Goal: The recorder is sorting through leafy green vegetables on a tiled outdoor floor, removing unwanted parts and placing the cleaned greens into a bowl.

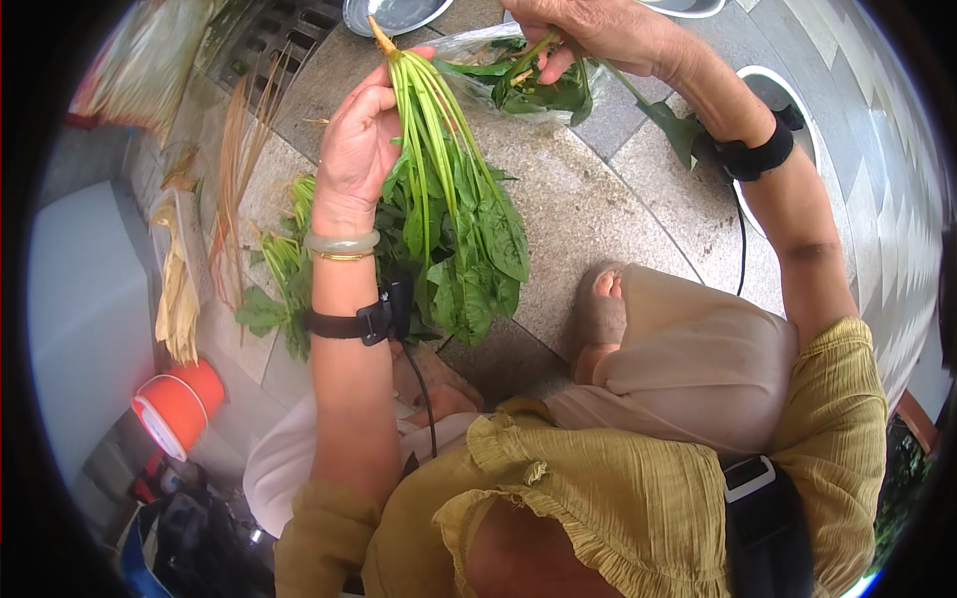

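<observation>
My left hand (360, 142) grips a bunch of spinach (463, 202) near its orange root. The root points away from me and the leaves hang toward my feet. At the top of the view, my right hand (568, 30) pinches green stems with leaves between thumb and fingers. One long stalk with a leaf (669, 127) trails from it to the right. Below that hand lies a clear plastic bag (478, 48) with loose green leaves (542, 97) on it. More spinach (280, 276) rests on the paving left of my left forearm, which partly hides it.
Metal bowls (396, 15) stand at the top edge, and a white-rimmed basin (811, 142) is behind my right wrist. A drain grate (280, 34), dry stalks (243, 164), a plastic basket (187, 239) and an orange bucket (183, 404) are on the left. Cables hang from both wrist straps.
</observation>
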`<state>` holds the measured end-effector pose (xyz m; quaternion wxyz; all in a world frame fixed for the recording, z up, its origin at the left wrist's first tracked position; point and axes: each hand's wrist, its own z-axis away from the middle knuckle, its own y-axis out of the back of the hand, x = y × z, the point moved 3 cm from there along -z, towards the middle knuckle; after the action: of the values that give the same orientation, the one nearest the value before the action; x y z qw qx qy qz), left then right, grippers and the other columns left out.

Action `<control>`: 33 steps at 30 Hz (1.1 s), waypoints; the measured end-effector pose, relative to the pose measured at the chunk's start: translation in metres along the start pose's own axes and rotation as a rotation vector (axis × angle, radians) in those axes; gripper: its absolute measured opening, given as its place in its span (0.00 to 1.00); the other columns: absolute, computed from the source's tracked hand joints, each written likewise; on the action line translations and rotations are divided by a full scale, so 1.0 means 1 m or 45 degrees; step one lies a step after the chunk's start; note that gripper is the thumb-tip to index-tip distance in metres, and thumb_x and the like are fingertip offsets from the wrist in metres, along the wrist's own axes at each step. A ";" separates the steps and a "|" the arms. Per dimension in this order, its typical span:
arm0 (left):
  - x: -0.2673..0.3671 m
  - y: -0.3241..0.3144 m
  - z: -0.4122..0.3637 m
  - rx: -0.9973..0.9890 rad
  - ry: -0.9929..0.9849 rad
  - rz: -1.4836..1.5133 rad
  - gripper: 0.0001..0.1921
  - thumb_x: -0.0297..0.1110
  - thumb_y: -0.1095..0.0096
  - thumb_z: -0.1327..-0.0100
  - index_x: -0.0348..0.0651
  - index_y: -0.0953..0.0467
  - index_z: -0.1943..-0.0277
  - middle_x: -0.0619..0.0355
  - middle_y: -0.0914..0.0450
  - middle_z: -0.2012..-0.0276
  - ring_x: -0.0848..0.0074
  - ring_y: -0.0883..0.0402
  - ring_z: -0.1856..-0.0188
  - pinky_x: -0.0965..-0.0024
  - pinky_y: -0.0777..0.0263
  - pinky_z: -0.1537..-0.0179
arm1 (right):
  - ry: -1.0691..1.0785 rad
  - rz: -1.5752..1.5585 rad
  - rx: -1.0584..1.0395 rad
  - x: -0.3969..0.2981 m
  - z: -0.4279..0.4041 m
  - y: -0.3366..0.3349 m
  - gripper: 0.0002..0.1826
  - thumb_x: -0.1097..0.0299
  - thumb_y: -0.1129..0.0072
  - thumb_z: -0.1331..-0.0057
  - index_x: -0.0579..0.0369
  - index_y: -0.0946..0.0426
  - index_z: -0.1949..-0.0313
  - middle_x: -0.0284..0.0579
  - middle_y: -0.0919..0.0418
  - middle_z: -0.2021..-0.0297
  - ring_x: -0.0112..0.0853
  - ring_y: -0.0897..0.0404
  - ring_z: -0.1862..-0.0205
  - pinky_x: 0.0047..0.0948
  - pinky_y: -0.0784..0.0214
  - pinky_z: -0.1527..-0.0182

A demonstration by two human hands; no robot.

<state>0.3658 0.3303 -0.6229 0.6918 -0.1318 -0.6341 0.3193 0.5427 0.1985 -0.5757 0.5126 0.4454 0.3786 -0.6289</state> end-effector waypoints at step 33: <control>-0.012 -0.003 -0.005 0.182 0.054 -0.315 0.12 0.37 0.49 0.36 0.37 0.33 0.56 0.58 0.27 0.67 0.77 0.22 0.67 0.71 0.23 0.64 | -0.030 0.444 -0.157 -0.007 -0.016 -0.037 0.12 0.61 0.53 0.35 0.57 0.28 0.68 0.31 0.34 0.84 0.21 0.35 0.84 0.21 0.44 0.82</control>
<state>0.3715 0.3217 -0.6314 0.7469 -0.0097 -0.6062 0.2730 0.5094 0.2223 -0.5737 0.6447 0.4644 0.3275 -0.5113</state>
